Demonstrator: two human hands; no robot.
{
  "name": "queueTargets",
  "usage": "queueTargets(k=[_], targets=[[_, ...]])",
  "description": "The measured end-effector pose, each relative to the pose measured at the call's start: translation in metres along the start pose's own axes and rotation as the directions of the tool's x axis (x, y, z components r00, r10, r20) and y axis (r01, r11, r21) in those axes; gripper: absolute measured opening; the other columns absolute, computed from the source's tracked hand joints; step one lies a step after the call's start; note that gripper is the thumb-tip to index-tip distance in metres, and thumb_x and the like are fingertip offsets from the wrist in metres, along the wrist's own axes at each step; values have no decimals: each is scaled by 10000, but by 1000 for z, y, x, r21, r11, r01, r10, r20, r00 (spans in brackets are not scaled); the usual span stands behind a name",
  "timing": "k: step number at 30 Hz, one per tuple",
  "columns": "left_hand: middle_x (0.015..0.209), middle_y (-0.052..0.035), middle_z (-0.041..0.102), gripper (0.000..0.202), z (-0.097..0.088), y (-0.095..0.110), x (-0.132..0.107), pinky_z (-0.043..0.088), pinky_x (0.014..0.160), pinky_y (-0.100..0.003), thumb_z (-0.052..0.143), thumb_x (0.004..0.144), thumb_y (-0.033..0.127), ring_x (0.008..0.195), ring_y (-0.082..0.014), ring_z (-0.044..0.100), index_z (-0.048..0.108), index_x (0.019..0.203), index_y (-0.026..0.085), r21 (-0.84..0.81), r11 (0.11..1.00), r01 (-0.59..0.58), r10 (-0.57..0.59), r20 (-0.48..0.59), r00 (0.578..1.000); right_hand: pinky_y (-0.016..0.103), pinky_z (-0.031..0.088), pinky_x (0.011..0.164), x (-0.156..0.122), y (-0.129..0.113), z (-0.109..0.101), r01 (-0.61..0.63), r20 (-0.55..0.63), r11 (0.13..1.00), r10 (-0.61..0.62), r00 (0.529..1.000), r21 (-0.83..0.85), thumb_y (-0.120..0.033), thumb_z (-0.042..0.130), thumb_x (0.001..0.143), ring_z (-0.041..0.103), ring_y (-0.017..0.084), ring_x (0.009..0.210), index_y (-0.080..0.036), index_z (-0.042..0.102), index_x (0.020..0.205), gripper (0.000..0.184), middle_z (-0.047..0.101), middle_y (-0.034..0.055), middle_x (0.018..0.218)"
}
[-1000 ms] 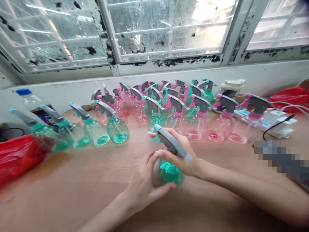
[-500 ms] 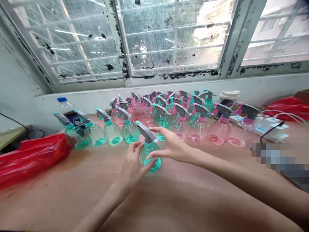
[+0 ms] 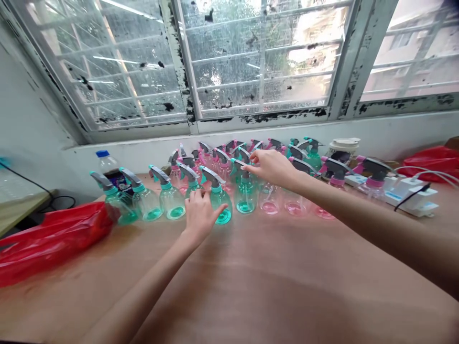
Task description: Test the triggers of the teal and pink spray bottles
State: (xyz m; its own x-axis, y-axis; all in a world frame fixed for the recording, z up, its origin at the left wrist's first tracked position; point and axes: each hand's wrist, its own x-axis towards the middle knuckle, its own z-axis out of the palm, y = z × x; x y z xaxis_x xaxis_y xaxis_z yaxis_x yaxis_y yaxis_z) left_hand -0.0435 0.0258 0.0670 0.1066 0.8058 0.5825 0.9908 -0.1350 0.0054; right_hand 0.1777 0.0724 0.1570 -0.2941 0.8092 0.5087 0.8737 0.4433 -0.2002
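My left hand (image 3: 200, 213) curls around the body of a green spray bottle (image 3: 219, 199) with a grey trigger head, standing on the wooden table (image 3: 272, 282) at the end of a row of green bottles. My right hand (image 3: 272, 167) reaches further back, its fingers pinched on the grey trigger head of another green spray bottle (image 3: 245, 192). Behind it stand several pink spray bottles (image 3: 332, 186).
A red plastic bag (image 3: 50, 236) lies at the left, another red bag (image 3: 433, 160) at the far right. A white power strip (image 3: 409, 196) with cables, a clear water bottle (image 3: 107, 167) and a white lidded cup (image 3: 344, 145) stand along the wall under the window.
The green bottle was carried from the table's middle to the row and set down. My right hand left it and reached back to another bottle's head.
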Motion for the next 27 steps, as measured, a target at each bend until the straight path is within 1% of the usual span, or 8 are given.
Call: queueTargets(k=[3, 6, 11, 15, 19, 23, 25, 27], targets=[[1130, -224, 611, 549, 1, 2, 9, 429, 873, -499, 693, 866, 514, 1077, -408, 523, 637, 1198, 81, 53, 998, -16, 15, 13, 1000, 383, 492, 717, 12, -6, 10, -34, 69, 996, 40, 997, -77, -507, 578, 893, 683, 351, 967, -115, 711, 1038, 438, 742, 190, 992], [1122, -226, 606, 577, 2, 2, 16, 421, 874, -490, 673, 877, 529, 1054, -404, 519, 639, 1213, 61, 94, 995, -32, 29, 30, 999, 378, 493, 689, 20, -12, 17, -49, 123, 990, 66, 990, -135, -542, 548, 899, 688, 357, 955, -127, 734, 1008, 468, 745, 197, 981], [1096, -239, 608, 627, 5, 3, 26, 406, 887, -511, 636, 895, 556, 1038, -409, 526, 624, 1249, 39, 159, 987, -31, 22, 59, 998, 348, 480, 677, 24, -12, 24, -47, 167, 981, 79, 983, -186, -466, 498, 946, 692, 331, 957, -158, 741, 1010, 398, 749, 172, 995], [1104, -232, 607, 677, 4, 5, 27, 403, 899, -497, 663, 869, 575, 1043, -398, 525, 612, 1268, 30, 179, 984, -22, 7, 79, 997, 328, 457, 650, 18, -9, 24, -44, 172, 976, 82, 982, -212, -443, 480, 958, 700, 312, 901, -162, 744, 975, 385, 755, 150, 929], [1125, -206, 608, 644, -8, 7, 12, 434, 876, -470, 687, 869, 529, 1070, -386, 519, 598, 1303, 61, 140, 990, 9, -16, 47, 999, 309, 423, 620, 7, -10, 16, -29, 174, 971, 71, 982, -237, -425, 475, 963, 695, 297, 889, -173, 743, 934, 369, 755, 123, 891], [1108, -172, 612, 544, -20, 6, -18, 467, 879, -456, 649, 904, 477, 1058, -352, 544, 614, 1284, 88, 21, 999, -27, 28, -17, 999, 291, 371, 577, -6, -15, 5, 5, 187, 968, 43, 981, -249, -412, 472, 962, 686, 278, 883, -184, 741, 861, 367, 757, 92, 836], [1112, -151, 612, 517, -23, 8, -33, 471, 911, -456, 592, 931, 492, 1061, -329, 564, 605, 1286, 117, -95, 995, -41, 43, 18, 999, 287, 336, 547, -13, -17, -1, 20, 196, 970, 29, 980, -241, -418, 466, 958, 682, 264, 846, -181, 738, 837, 379, 756, 87, 815], [1167, -135, 600, 528, -22, 12, -46, 473, 941, -445, 559, 939, 520, 1102, -311, 575, 572, 1314, 147, -250, 968, -24, 53, 111, 992, 283, 306, 524, -22, -19, -7, 31, 200, 974, 15, 980, -225, -428, 475, 946, 674, 250, 802, -182, 737, 820, 380, 750, 84, 793]])
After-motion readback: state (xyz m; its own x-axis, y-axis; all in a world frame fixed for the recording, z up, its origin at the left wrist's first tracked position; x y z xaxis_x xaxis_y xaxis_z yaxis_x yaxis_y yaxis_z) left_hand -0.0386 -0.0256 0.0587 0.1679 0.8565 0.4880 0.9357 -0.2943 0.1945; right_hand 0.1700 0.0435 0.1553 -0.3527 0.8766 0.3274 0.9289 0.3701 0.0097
